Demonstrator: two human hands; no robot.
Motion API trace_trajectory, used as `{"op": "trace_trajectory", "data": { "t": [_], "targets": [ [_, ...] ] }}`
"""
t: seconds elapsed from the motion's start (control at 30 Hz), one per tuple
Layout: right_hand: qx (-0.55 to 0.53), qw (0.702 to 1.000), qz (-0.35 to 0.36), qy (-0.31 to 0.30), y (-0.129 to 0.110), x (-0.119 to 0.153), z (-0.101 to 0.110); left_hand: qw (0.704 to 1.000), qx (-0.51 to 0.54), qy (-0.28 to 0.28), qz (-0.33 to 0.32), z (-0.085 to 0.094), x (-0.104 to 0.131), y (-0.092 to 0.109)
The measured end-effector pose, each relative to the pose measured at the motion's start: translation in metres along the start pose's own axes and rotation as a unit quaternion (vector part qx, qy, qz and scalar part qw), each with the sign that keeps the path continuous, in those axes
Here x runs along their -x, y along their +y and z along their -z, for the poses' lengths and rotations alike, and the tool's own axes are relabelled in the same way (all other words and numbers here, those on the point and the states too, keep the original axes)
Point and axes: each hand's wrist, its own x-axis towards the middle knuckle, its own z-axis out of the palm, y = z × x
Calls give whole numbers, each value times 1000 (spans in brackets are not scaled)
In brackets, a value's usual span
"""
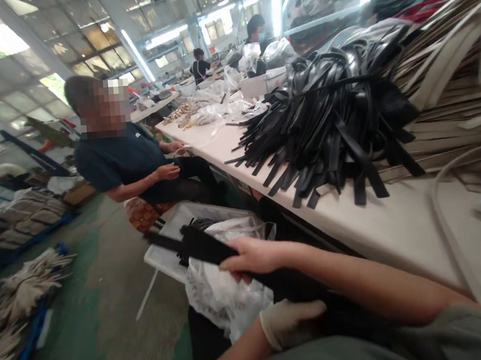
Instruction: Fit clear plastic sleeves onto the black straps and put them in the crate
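Note:
My right hand [252, 255], bare, is closed around a bundle of flat black straps [206, 246]. The straps stick out past the fingers over a white plastic crate [164, 263] and run back under my forearm. Nearer my body, my left hand [291, 323] wears a pale glove. Its thumb lies along dark material and the fingers seem curled; what they hold blends into the dark. Just beyond the hands, a clear plastic bag [228, 297] hangs at the crate, where more black strips lie.
A pale worktable [418, 221] runs along the right, bearing a heap of black straps [323, 123] and beige strips [459, 102]. A seated co-worker [126, 155] sits beyond the crate. Bundles of strips [25, 297] lie on the left floor. Other people work farther back.

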Motion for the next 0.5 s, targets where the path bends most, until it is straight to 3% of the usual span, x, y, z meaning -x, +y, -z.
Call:
{"op": "trace_trajectory", "data": {
  "t": [0.13,0.2,0.37,0.43,0.5],
  "targets": [
    [-183,979,-51,69,46,-16,28,997,2,-7,82,12,-21,-12],
    [-260,960,-72,77,64,-18,32,995,-56,22,79,18,-22,-12],
    [-359,926,-63,100,92,-13,16,980,-190,60,13,31,16,6],
    [-344,931,-57,108,98,-10,5,977,-165,128,-52,38,39,18],
    [-298,948,-54,100,103,-7,-5,954,-119,226,-160,45,60,30]
  ]
}}
